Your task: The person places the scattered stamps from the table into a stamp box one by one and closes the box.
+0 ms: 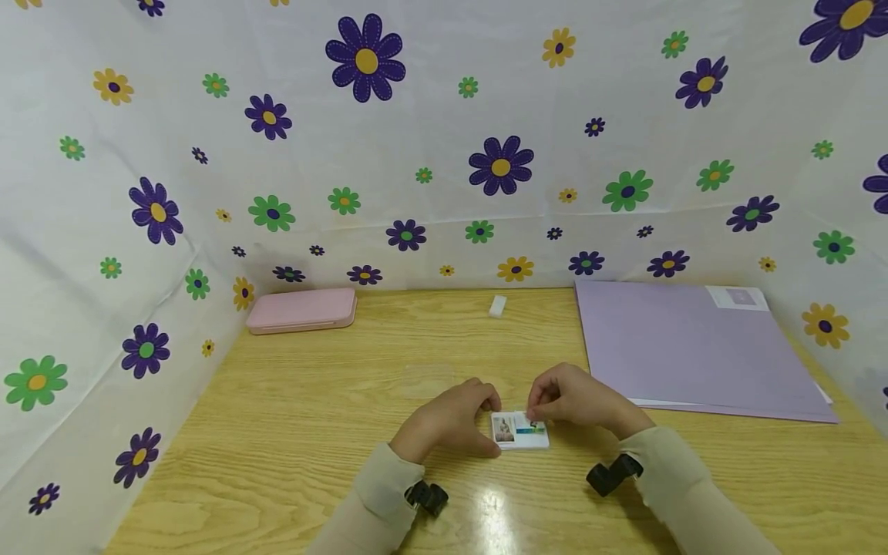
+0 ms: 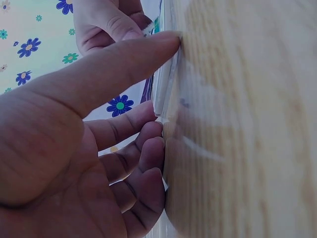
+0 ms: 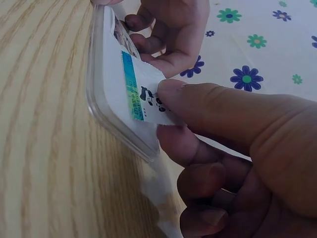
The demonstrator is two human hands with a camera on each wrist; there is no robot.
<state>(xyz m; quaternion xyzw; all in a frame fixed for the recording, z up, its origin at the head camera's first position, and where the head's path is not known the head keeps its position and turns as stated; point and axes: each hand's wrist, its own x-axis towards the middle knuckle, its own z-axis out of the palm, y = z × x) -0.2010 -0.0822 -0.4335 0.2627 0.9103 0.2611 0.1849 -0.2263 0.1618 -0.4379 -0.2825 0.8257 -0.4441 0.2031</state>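
A flat white rectangular case [image 1: 536, 442] with clear rounded edges lies on the wooden table before me. On its left part is a small brownish picture stamp [image 1: 504, 429]. My left hand [image 1: 451, 417] grips the case at its left end, thumb on the near edge and fingers at the far edge. Between thumb and forefinger my right hand [image 1: 570, 397] pinches a stamp [image 3: 136, 82] with toothed edges, a blue-green strip and a black panda figure. It overlaps the case's right part, its far corner hidden by the fingertips. The right hand's other fingers are curled.
A clear plastic sheet [image 1: 428, 379] lies just beyond my left hand. Farther back are a pink pencil case [image 1: 301, 311] at left and a white eraser [image 1: 497, 306]. A large purple folder [image 1: 694, 347] covers the back right, and a flowered curtain [image 1: 444, 116] encloses the table.
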